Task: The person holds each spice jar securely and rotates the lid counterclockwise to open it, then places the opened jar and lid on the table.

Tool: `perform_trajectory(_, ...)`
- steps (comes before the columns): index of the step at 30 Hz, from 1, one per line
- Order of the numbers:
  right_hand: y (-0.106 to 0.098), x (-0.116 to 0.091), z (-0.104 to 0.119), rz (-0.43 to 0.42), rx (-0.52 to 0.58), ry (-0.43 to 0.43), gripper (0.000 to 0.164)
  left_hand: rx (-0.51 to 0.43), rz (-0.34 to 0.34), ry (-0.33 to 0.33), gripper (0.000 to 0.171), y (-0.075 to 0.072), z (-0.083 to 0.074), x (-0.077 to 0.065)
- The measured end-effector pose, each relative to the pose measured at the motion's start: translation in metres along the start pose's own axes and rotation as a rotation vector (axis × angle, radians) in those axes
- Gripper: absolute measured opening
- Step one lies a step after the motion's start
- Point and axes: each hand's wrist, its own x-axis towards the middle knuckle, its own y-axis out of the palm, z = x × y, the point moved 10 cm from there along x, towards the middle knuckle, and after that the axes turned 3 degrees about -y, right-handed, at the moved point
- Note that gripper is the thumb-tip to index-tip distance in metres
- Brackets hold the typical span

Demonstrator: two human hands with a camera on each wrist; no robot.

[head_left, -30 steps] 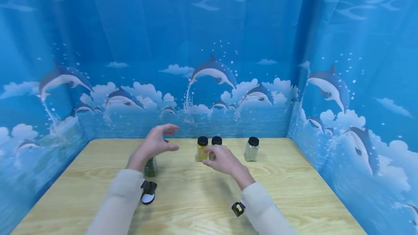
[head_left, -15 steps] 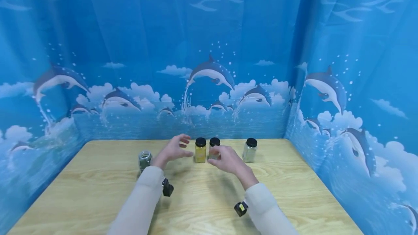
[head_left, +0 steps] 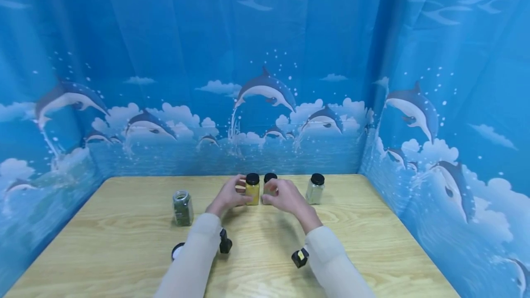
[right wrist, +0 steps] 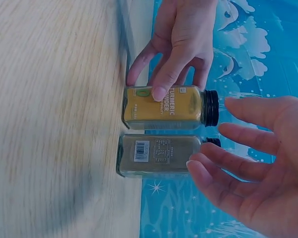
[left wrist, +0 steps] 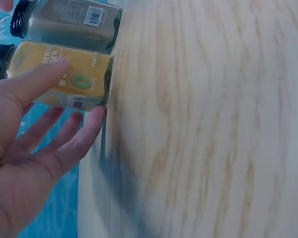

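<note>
My left hand is at a jar of yellow turmeric powder with a black lid. In the left wrist view its thumb lies across the label, and the other fingers are around the jar's left side. Close beside it stands a grey-brown powder jar, also black-lidded. My right hand is at that second jar, fingers spread and loosely bent near its lid. Whether a fingertip touches the glass is hard to tell. Both jars stand upright on the table.
Left of the hands stands an uncapped jar of green flakes. A black lid lies upturned, partly behind the left sleeve. A capped jar with pale contents stands to the right. A dolphin-printed curtain hangs behind the wooden table.
My left hand has moved right, from above the green-flake jar to the turmeric jar, and its thumb now lies on it. The right hand has stayed almost in place at the grey-brown jar.
</note>
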Motion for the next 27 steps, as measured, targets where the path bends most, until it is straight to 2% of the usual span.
perform_trajectory(7,0.001,0.008,0.002,-0.04,0.024,-0.012,0.033,-0.056,-0.002,0.003,0.061,-0.001,0.002,-0.004)
perform_trajectory(14,0.003,0.011,0.009,-0.087,0.051,-0.044,0.034,-0.107,0.01,0.034,0.059,-0.002,0.002,-0.018)
perform_trajectory(27,0.02,0.0,0.015,-0.107,0.154,-0.037,0.048,-0.087,0.044,0.045,0.051,-0.006,0.006,-0.047)
